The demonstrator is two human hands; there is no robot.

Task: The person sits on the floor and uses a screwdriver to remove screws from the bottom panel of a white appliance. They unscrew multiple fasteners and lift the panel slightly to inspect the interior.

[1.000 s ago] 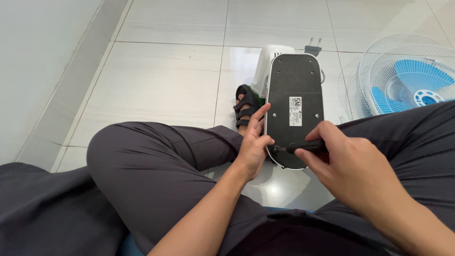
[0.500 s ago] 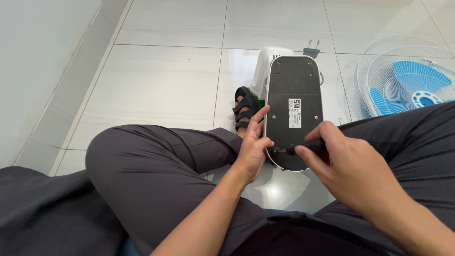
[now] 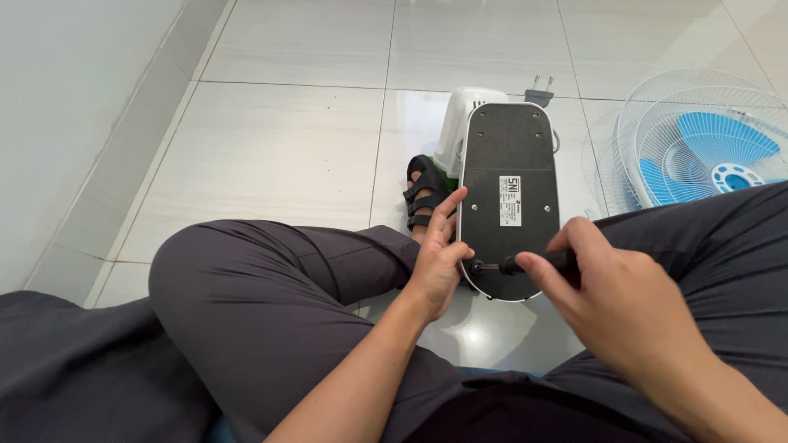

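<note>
Head view, looking down at a person seated cross-legged on a glossy white tiled floor [image 3: 287, 148], in dark grey trousers.

Between the knees stands the dark, oval underside of a fan base [image 3: 509, 197], tipped up so its flat bottom faces the camera; that puts its screws within reach. A white label sits near its middle. The left hand [image 3: 439, 262] rests against the base's left edge, fingers [image 3: 447, 215] spread along the rim, apparently to steady it upright. The right hand [image 3: 611, 303] is closed around the black handle of a screwdriver [image 3: 513, 265], whose short shaft runs left to a point near the lower edge of the base, seemingly at a screw.

Behind the base a white housing [image 3: 461, 123] sticks out, mostly hidden by the base itself. A grey two-pin plug [image 3: 538, 92] lies on the floor just beyond. At the right a white wire fan guard with blue blades [image 3: 706, 152] lies flat, partly cut off by the frame edge and by the right knee. A foot in a black strapped sandal [image 3: 423, 193] shows beside the base.

The screw head and screwdriver tip are too small to make out. The right palm covers most of the handle.
</note>
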